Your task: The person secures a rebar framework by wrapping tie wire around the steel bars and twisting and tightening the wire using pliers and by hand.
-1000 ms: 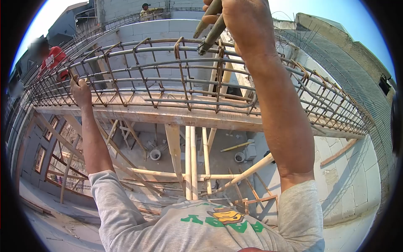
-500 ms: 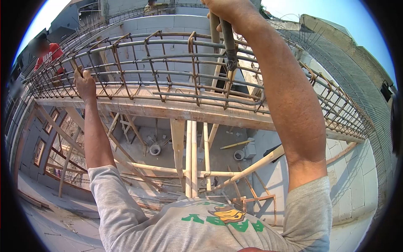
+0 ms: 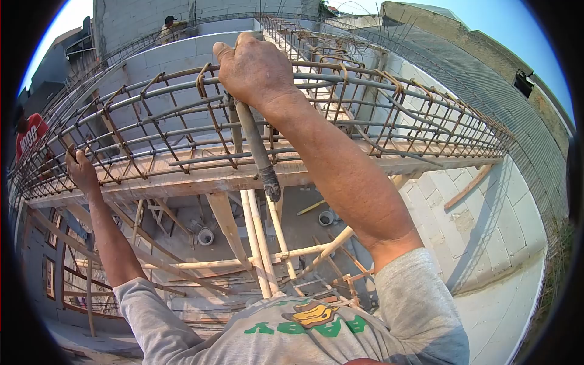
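Observation:
A long rebar cage (image 3: pixel 340 115) of tied steel bars and stirrups spans the view above a wooden formwork beam (image 3: pixel 176 182). At its left part, my left hand (image 3: pixel 82 173) is closed around one of the steel bars, beside a short brownish strip. My right hand (image 3: pixel 255 70) is closed at the cage's top bar on pincers (image 3: pixel 258 143). Their two dark handles hang down in front of the bars, the longer one ending in a ragged wrapping. The jaws are hidden behind my fist.
Below the beam stand wooden props and bamboo poles (image 3: pixel 258 237), with two buckets (image 3: pixel 205 236) on the floor far down. A co-worker in a red shirt (image 3: pixel 30 135) is at the far left; another person (image 3: pixel 170 29) is at the back. Pale block walls (image 3: pixel 480 207) rise at right.
The view has shifted, so the cage's right end shows more. My right hand has come down and left to the top bar with the pincers. My left hand stays on the cage.

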The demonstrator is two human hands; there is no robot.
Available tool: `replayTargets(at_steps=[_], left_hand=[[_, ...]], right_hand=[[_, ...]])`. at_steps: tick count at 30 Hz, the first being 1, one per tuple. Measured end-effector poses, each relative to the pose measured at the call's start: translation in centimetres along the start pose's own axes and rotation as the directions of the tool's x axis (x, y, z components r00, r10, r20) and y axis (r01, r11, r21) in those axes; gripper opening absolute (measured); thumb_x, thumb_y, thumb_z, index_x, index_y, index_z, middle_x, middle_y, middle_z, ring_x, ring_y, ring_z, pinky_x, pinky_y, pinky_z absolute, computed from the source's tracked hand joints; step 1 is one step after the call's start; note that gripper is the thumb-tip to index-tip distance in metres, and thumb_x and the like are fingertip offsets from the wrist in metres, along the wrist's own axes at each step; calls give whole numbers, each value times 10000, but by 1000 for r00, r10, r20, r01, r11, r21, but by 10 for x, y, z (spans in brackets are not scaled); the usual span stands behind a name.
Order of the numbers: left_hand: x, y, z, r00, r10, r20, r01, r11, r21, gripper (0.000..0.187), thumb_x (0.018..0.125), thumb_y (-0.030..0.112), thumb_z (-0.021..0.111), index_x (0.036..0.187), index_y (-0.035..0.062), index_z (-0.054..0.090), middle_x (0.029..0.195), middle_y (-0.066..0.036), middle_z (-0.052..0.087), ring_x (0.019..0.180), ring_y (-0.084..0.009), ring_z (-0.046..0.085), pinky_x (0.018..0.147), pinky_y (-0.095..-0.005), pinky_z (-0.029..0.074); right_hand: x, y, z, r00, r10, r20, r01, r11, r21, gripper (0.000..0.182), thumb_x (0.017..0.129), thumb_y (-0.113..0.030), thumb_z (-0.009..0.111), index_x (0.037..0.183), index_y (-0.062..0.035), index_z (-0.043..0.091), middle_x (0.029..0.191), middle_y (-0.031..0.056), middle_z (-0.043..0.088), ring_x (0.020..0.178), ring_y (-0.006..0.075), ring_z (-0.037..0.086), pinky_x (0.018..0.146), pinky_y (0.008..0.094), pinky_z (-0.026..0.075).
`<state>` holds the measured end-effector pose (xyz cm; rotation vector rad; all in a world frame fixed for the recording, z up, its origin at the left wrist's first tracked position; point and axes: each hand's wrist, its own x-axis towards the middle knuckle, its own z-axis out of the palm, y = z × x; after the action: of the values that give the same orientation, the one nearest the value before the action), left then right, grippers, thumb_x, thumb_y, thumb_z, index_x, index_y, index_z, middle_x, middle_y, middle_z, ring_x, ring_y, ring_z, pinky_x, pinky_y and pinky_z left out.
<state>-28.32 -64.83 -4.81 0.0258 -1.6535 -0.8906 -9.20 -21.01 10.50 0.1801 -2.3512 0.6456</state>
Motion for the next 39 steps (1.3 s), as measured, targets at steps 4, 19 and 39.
replayTargets(at_steps=[4, 19, 39], left_hand=[[0, -3, -1, 1000, -17, 12, 16, 999, 38, 373, 924, 209, 473, 1230, 19, 568, 1041, -136, 648, 963, -258, 617, 869, -361, 455], [-2, -14, 7, 997, 44, -64, -38, 995, 88, 401, 949, 207, 437, 1282, 4, 530, 1074, -142, 640, 983, -254, 613, 897, -347, 444], [-17, 14, 8, 992, -53, -112, 35, 987, -155, 395, 997, 240, 409, 1303, 21, 530, 1224, -118, 575, 1133, -228, 547, 992, -343, 388]], right_hand=[[-18, 6, -1, 990, -133, -45, 128, 986, -104, 414, 956, -307, 518, 1027, 94, 594, 739, 196, 621, 759, 298, 674, 820, 458, 511], [21, 147, -222, 852, -4, -523, -61, 992, -107, 336, 834, -265, 634, 1079, -36, 631, 943, 107, 645, 849, 214, 592, 752, 365, 488], [119, 206, -155, 813, 441, 380, -245, 852, -463, 915, 561, -323, 842, 1345, -37, 468, 1005, 260, 652, 876, 277, 643, 696, 420, 476]])
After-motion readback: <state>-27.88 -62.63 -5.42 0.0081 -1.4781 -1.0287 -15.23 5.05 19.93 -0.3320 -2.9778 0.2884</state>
